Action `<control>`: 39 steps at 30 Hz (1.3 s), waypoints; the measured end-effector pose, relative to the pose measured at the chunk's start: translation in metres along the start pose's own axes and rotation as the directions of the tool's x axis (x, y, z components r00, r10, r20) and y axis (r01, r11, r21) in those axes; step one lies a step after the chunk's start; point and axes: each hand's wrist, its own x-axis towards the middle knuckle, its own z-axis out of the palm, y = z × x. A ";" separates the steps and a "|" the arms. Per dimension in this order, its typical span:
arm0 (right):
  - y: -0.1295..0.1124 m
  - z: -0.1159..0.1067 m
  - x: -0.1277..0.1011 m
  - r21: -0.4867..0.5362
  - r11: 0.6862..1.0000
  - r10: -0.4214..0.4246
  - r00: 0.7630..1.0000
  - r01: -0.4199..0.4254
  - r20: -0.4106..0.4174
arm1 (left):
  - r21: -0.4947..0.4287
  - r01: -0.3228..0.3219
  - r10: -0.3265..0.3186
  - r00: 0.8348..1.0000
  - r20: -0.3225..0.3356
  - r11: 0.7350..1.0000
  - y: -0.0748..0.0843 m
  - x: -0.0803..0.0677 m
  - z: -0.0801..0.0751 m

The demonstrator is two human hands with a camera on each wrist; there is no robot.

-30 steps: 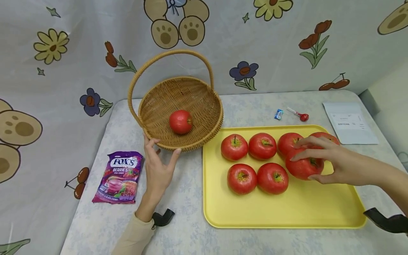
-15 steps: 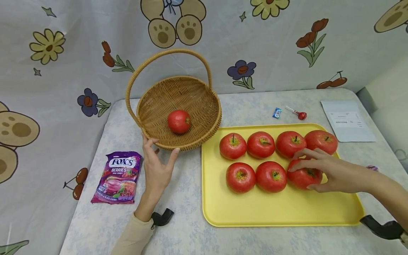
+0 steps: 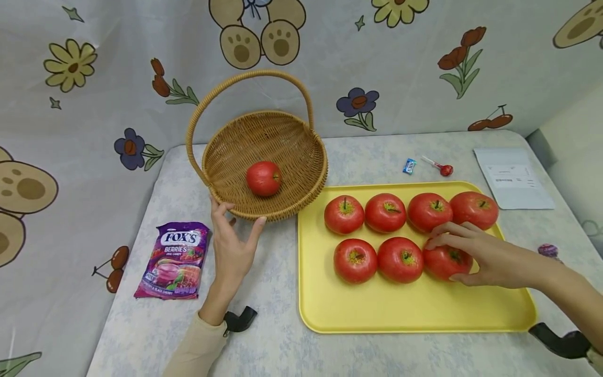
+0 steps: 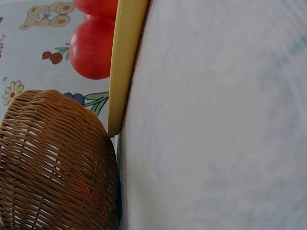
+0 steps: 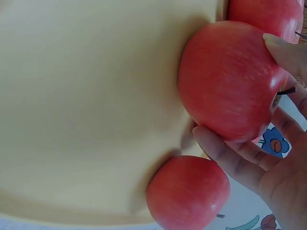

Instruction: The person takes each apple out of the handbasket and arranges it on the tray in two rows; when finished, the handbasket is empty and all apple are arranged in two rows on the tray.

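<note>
Seven apples (image 3: 385, 212) fill the tray (image 3: 414, 309), right grip (image 3: 490, 256) clasping one; one in basket (image 3: 301, 157).

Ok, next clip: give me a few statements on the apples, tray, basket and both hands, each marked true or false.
1. Seven apples lie on the yellow tray. True.
2. The wicker basket holds no fruit. False: one apple lies in it.
3. The right hand grips the rightmost apple of the near row. True: fingers and thumb curl round it.
4. The left hand holds the candy bag. False: the bag lies apart on the table, and the hand's fingers touch the basket's near rim.
5. The lollipop lies on the tray. False: it lies on the table behind the tray, beside a small blue wrapped sweet.
</note>
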 end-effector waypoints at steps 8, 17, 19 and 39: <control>-0.005 0.000 -0.004 -0.032 0.998 0.056 0.998 -0.055 0.010 | 0.001 0.009 -0.009 1.000 0.004 1.000 0.002 0.000 -0.001; -0.011 -0.007 -0.007 -0.029 0.997 0.078 0.997 -0.078 0.013 | 0.011 0.010 -0.010 1.000 0.004 1.000 0.001 -0.001 0.000; -0.013 -0.012 -0.006 -0.046 0.994 0.095 0.995 -0.095 0.003 | 0.012 0.011 -0.011 1.000 0.003 1.000 0.001 -0.001 0.000; -0.042 -0.038 0.096 0.023 0.993 -0.112 0.981 0.117 -0.161 | 0.011 0.005 -0.005 1.000 0.003 1.000 0.001 -0.001 0.000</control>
